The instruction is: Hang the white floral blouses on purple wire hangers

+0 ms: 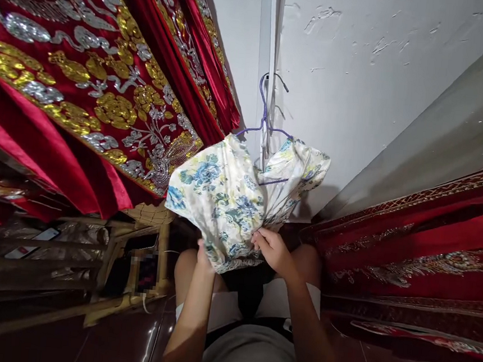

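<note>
A cream garment with blue and green flowers [227, 196] hangs on a purple wire hanger [264, 124] hooked high against the white wall. My left hand [203, 252] grips the garment's lower left edge, its fingers mostly hidden behind the cloth. My right hand [273, 249] is closed in a pinch on the lower hem just right of centre. Both forearms reach up from my lap, and my bare knees show below the cloth.
Red velvet garments with gold and silver embroidery [85, 77] hang at the left, and more red embroidered cloth [421, 247] lies at the right. A wicker chair [144, 234] stands at lower left. The white wall [361, 73] is directly ahead. The floor is dark red tile [126, 340].
</note>
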`<state>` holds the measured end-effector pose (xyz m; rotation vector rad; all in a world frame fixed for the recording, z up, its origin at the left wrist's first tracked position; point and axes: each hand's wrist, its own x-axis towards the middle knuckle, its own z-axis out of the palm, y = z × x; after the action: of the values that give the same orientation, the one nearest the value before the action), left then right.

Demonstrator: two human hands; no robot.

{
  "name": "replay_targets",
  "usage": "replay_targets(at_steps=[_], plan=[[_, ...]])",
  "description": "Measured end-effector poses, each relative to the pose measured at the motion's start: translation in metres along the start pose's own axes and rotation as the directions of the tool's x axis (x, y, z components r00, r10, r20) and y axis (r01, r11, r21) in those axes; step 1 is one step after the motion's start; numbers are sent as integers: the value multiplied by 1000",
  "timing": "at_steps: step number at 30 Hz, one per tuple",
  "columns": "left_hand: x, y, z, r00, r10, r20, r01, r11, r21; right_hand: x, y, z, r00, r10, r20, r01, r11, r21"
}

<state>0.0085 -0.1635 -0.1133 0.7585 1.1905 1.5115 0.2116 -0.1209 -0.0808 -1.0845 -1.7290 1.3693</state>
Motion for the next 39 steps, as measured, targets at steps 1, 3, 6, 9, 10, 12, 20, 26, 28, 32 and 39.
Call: replay_targets(at_steps=[1,3,6,9,10,12,20,26,28,32,39], plan=[[4,4,5,1000,-8,4,8,1000,-7,2,1,2,1000,-5,-11,5,999,49],[9,11,13,1000,-7,-31,5,999,-48,5,1,5,999,14,-52,-7,992,122],[10,22,22,988,-13,-152,-14,985,-171,6,4,7,987,64,-146,-42,988,147],[4,27,31,992,-72,-102,46,972,-230,8,10,8,977,111,-181,-91,989,115],[1,28,34,994,-88,-58,72,970,-231,8,13,9,980,115,-164,-97,989,112],[-4,29,38,994,-109,10,108,968,-225,10,15,12,988,87,-125,-70,988,134],[5,12,29,881,314,-353,-257,946,200,9,5,8,962,191,-193,-106,919,381],[3,-20,55,862,490,131,-473,683,557,9,-1,10,946,324,-15,-271,815,513],[3,-25,65,893,389,225,-446,704,553,13,-10,6,955,296,28,-272,830,487],[7,-30,72,881,386,274,-469,635,614,40,-53,-28,971,176,-162,-85,886,455],[26,-33,69,822,247,513,-564,483,670,105,-140,-76,946,-105,-305,217,908,359]])
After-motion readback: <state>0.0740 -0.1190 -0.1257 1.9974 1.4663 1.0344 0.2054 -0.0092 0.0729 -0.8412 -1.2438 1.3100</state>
